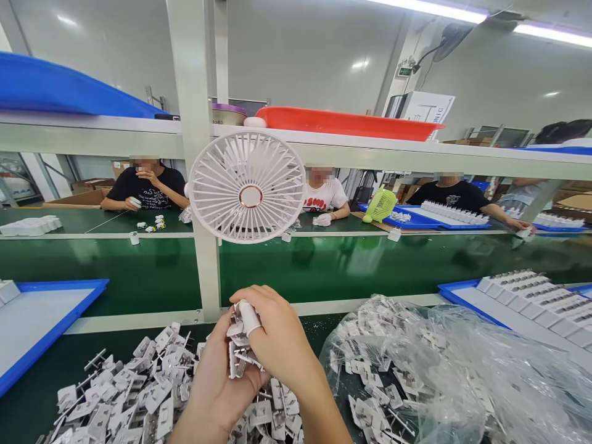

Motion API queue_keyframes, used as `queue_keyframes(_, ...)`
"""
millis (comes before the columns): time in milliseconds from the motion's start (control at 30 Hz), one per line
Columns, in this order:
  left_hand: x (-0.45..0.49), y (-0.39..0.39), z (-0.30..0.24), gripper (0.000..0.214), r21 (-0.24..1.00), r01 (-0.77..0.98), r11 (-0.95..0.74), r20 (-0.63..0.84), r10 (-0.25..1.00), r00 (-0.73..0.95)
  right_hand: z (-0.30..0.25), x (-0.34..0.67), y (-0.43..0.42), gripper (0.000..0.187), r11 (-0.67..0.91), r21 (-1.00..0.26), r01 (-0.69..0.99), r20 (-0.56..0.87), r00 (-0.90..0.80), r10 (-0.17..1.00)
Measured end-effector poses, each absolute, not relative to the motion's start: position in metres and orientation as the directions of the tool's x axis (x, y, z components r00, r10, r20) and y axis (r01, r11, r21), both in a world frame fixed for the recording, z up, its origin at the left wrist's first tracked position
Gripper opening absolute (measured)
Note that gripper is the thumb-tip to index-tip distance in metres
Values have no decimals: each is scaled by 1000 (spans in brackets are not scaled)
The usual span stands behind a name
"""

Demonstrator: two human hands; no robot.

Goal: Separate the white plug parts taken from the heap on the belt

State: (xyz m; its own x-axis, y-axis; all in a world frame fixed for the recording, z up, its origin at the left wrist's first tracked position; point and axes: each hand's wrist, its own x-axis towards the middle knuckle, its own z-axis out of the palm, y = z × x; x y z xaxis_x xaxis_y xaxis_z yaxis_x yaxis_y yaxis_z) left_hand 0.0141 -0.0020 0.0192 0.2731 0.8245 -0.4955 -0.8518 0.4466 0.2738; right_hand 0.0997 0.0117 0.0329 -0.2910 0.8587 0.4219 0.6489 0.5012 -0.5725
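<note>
My left hand (217,382) is cupped around a small stack of white plastic parts with metal prongs (240,354), held just above the bench. My right hand (277,336) is closed over the top of the same stack, its thumb in a white finger cot (250,316) pressing on the uppermost part. Below both hands lies a loose pile of the same white parts (139,388) on the green bench. To the right, a clear plastic bag (444,376) holds more of them.
A white fan (246,186) is clipped to the shelf post straight ahead. Blue trays sit at the left (50,327) and at the right (462,296), the right one with rows of white pieces. Beyond the green conveyor (324,265), several people work at the opposite bench.
</note>
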Motion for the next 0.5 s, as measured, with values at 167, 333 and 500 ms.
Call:
queue_keyframes(167, 13, -4, 25, 13, 260, -863, 434, -519, 816, 254, 33, 99, 12, 42, 548, -565, 617, 463, -312, 830)
queue_keyframes(333, 13, -5, 27, 13, 266, -861, 434, -534, 810, 243, 33, 99, 13, 44, 552, -587, 593, 473, -302, 828)
queue_keyframes(500, 13, -4, 24, 11, 257, -861, 439, -523, 813, 258, 34, 99, 13, 43, 542, -615, 573, 461, -296, 836)
